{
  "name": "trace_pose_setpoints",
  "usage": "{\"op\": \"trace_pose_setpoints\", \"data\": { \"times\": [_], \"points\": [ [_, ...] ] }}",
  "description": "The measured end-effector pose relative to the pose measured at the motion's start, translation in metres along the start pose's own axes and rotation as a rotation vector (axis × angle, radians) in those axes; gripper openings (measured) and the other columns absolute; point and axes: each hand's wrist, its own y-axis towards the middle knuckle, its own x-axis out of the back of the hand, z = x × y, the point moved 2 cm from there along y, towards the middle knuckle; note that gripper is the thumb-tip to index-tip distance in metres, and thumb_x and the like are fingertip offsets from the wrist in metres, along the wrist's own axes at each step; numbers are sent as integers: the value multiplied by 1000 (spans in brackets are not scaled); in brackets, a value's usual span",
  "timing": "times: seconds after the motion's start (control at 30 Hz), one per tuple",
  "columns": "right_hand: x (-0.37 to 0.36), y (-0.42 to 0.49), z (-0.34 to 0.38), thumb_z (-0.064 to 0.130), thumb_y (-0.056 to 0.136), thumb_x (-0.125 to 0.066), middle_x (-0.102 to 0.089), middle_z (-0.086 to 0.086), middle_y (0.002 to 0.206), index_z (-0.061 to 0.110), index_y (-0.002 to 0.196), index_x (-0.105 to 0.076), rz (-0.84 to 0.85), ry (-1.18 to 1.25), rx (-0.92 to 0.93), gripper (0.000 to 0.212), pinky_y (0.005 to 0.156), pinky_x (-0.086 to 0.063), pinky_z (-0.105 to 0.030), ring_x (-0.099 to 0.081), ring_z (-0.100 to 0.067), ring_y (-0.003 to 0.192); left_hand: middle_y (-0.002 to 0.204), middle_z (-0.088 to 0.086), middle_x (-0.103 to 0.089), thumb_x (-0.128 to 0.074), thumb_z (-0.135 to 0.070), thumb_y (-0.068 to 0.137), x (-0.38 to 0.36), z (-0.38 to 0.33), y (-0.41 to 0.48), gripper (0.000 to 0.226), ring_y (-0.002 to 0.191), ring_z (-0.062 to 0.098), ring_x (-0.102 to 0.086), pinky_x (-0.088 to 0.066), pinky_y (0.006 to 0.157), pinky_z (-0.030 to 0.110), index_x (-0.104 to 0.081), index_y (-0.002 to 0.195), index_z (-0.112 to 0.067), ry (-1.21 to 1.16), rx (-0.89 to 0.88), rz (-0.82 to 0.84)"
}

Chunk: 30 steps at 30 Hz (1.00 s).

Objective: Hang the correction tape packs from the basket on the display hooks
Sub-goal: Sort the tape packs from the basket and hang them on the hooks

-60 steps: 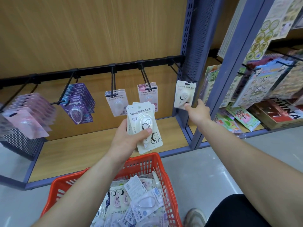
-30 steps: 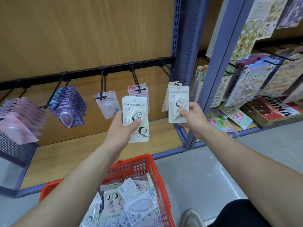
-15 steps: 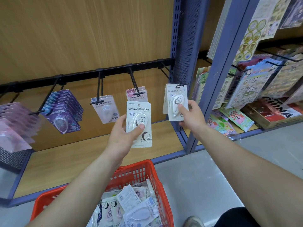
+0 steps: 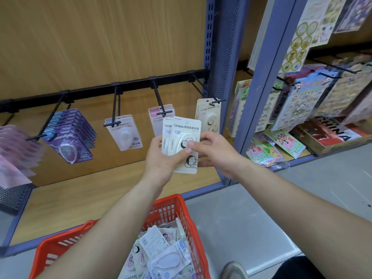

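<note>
Wood-backed shelf [image 4: 100, 194], purple packs [image 4: 70, 137] on hook [image 4: 48, 119], sticker sheets [image 4: 302, 103] beyond post [image 4: 256, 117]

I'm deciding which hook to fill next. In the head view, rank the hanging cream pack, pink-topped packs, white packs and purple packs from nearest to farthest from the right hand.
1. Cream pack: rightmost on the rail, just above the right hand, which grips the held packs.
2. Pink-topped packs: next leftward.
3. White packs: mid-rail.
4. Purple packs: farther left again.
</note>
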Motion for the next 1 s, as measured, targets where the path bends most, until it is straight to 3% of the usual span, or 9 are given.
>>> {"op": "trace_pose_setpoints", "data": {
  "times": [0.17,0.27,0.4,0.53,0.67,0.73,0.87,1.0],
  "points": [
    [40,4,-8,19,101,-62,-74,-8,112,18,119,-61,-197,39,-7,18,88,-60,-55,-75,-26,98,113,-11,-70,-68,-19,97,-9,1,5,24,105,12,-69,-57,89,33,-56,115,-31,40,32,-30],
    [70,4,-16,19,102,-60,-73,-5,111,26,121,-61,-358,-15,13,20,95,-56,-56,-71,-24,102,114,-7,-72,-67,-15,98,-17,-2,17,23,99,12,-71,-57,76,27,-59,115,-28,88,34,-13],
    [99,0,-26,19,103,-58,-71,-4,110,28,120,-59,-440,-24,11,19,90,-58,-52,-70,-25,104,109,-5,-74,-73,-11,92,-42,-12,37,29,93,10,-72,-56,62,18,-63,117,-21,144,-11,79],
    [113,-4,-32,18,103,-57,-73,2,111,25,125,-58,-454,-18,14,22,83,-57,-42,-70,-19,103,105,-1,-73,-78,-11,89,-66,-15,59,28,95,15,-71,-58,64,21,-66,111,-23,195,-45,95],
    [117,-4,-35,19,103,-57,-74,4,109,28,125,-58,-452,-19,8,23,84,-58,-43,-71,-16,101,101,-1,-73,-77,-12,89,-74,-13,74,29,83,10,-70,-54,56,15,-67,115,-20,211,-50,76],
    [116,-3,-34,20,103,-57,-75,4,108,28,125,-58,-440,-30,11,24,81,-58,-42,-71,-15,100,99,-3,-73,-78,-14,89,-75,-10,79,28,83,10,-71,-54,59,17,-67,113,-22,235,-68,66],
    [111,-1,-31,19,103,-58,-76,5,107,29,122,-60,-401,-33,15,22,89,-58,-48,-72,-16,100,100,-1,-75,-78,-15,88,-76,-5,81,26,91,16,-72,-61,75,32,-67,110,-25,240,-81,58],
    [105,0,-30,20,103,-59,-76,9,104,31,122,-60,-391,-42,21,22,93,-57,-52,-72,-14,100,100,1,-76,-78,-16,90,-75,-3,81,28,90,18,-74,-62,73,32,-67,114,-24,233,-81,80]
  ]
}}
